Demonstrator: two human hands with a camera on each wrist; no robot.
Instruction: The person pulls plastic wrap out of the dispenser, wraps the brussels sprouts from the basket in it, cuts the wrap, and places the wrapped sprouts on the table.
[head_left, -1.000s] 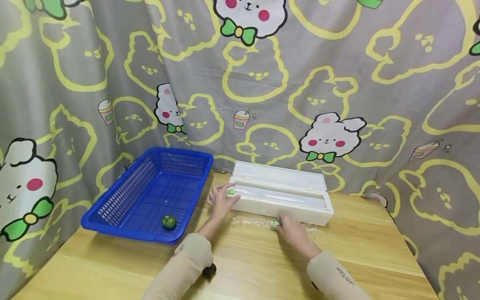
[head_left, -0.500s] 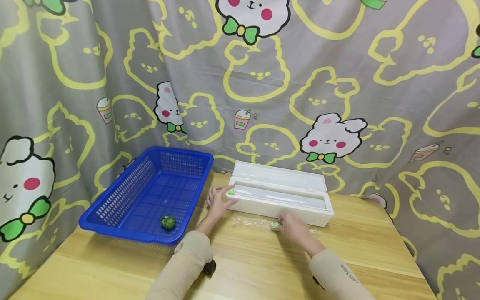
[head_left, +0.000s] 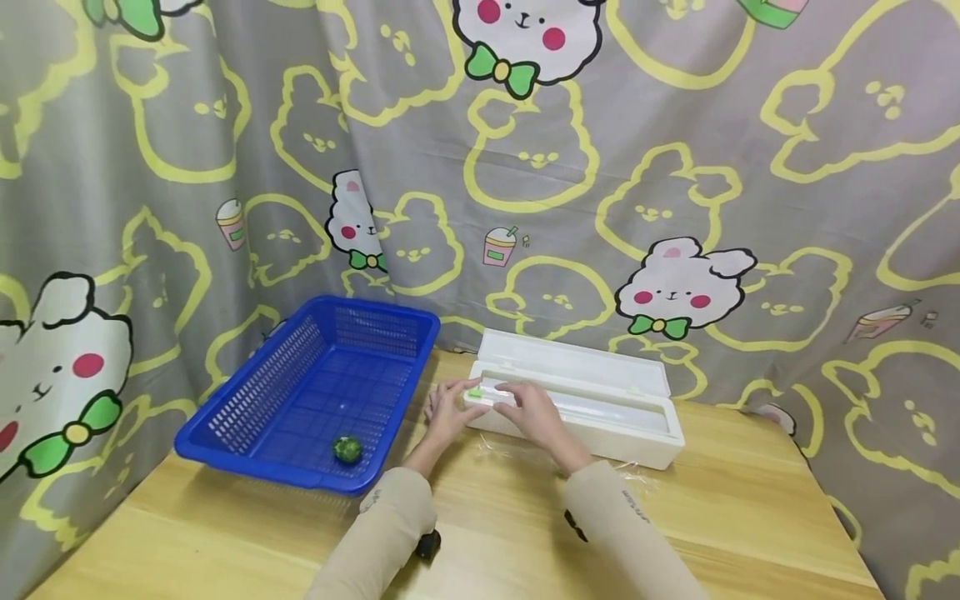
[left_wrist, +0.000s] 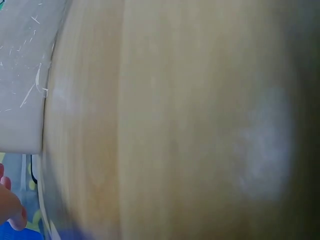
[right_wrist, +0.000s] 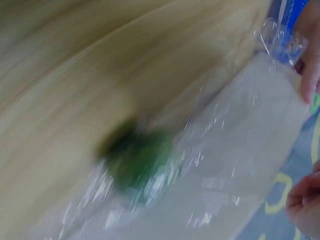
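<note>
A long white cling film box lies along the table, its lid raised at the back and the film roll showing inside. My left hand grips the box's left end, next to a small green slider on the front edge. Just right of the slider, my right hand is over the front edge, thumb and index finger apart. Clear film hangs down the front of the box. Against it sits a blurred, round green vegetable, hidden in the head view behind my right hand and arm.
To the left stands a blue plastic basket with one mottled green vegetable near its front right corner. A patterned grey curtain hangs right behind the box. The wooden table extends toward me.
My right hand has let go of the green vegetable at the film and moved up and left to the box's front edge, near the slider. My left hand stays on the box end.
</note>
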